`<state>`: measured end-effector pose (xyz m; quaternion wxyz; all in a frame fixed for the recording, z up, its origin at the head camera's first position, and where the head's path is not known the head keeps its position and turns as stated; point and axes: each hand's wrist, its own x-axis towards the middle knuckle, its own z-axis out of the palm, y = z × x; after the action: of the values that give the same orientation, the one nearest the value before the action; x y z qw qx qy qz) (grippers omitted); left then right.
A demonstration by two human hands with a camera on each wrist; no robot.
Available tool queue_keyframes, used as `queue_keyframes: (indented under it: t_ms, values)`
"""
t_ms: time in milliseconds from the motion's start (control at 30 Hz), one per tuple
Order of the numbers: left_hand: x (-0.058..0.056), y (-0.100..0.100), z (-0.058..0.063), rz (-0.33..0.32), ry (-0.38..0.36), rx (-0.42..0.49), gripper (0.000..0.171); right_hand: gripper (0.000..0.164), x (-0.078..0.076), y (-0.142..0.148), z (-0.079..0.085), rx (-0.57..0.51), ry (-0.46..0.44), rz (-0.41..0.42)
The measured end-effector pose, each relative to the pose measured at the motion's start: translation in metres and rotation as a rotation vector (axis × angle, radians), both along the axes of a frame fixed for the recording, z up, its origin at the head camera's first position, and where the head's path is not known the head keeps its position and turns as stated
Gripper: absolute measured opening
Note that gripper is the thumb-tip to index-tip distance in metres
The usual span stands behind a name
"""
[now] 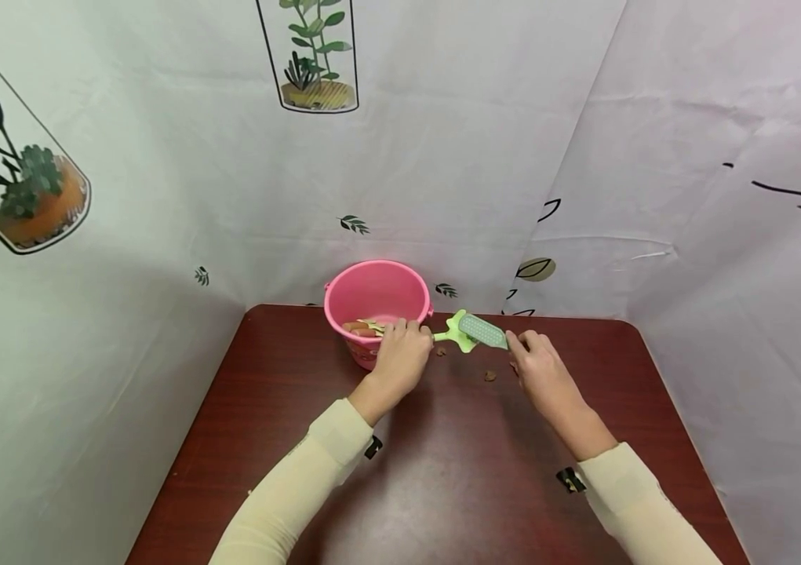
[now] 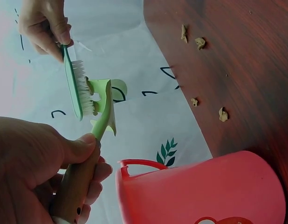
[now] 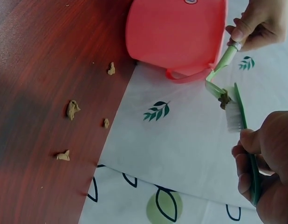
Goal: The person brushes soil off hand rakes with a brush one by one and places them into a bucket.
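Note:
My left hand point(image 1: 403, 357) grips the wooden handle point(image 2: 78, 182) of a small hand rake, its light green pronged head point(image 1: 458, 331) pointing right. Brown clods cling to the prongs point(image 3: 222, 99). My right hand point(image 1: 543, 373) pinches the handle of a green scrub brush point(image 1: 482, 330). Its white bristles point(image 2: 84, 88) face the rake head, right at the dirty prongs. Both tools are held up above the table, close to the right of a pink bucket point(image 1: 344, 314). Inside the bucket, partly hidden by my left hand, lie things with brown wooden handles point(image 1: 358, 328).
Several brown clods point(image 3: 72, 110) lie scattered on the dark red wooden table point(image 1: 344, 471), near its back edge. Pale cloth with plant prints point(image 1: 478, 141) hangs behind the table and along both sides. The bucket stands at the back edge, close to the cloth.

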<state>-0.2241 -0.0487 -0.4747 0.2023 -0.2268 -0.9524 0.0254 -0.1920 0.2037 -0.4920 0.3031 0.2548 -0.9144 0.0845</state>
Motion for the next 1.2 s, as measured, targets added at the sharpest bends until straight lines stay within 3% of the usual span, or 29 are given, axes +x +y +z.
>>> queue_keyframes:
  t_ms: [233, 500, 667, 800, 967, 1200]
  values:
    - [0.001, -0.002, 0.0, 0.005, 0.02, -0.013, 0.017, 0.051, 0.0, 0.003, -0.003, -0.002, -0.009, 0.003]
    - [0.001, -0.01, -0.003, 0.028, 0.039, -0.044, 0.015, 0.052, 0.0, 0.025, -0.008, -0.052, -0.103, -0.08]
    - [0.001, -0.012, -0.005, 0.034, 0.05, -0.028, 0.016, 0.045, -0.001, 0.032, -0.014, -0.055, -0.106, -0.081]
    - [0.002, -0.01, -0.005, 0.042, 0.059, -0.032, 0.017, 0.046, -0.001, 0.03, -0.015, -0.089, -0.054, -0.05]
    - [0.002, -0.005, -0.001, 0.053, 0.033, -0.049, 0.017, 0.042, 0.0, 0.018, -0.012, -0.135, 0.004, 0.045]
    - [0.002, 0.003, 0.002, 0.054, 0.013, -0.052, 0.019, 0.04, 0.004, -0.001, -0.007, -0.091, 0.012, 0.104]
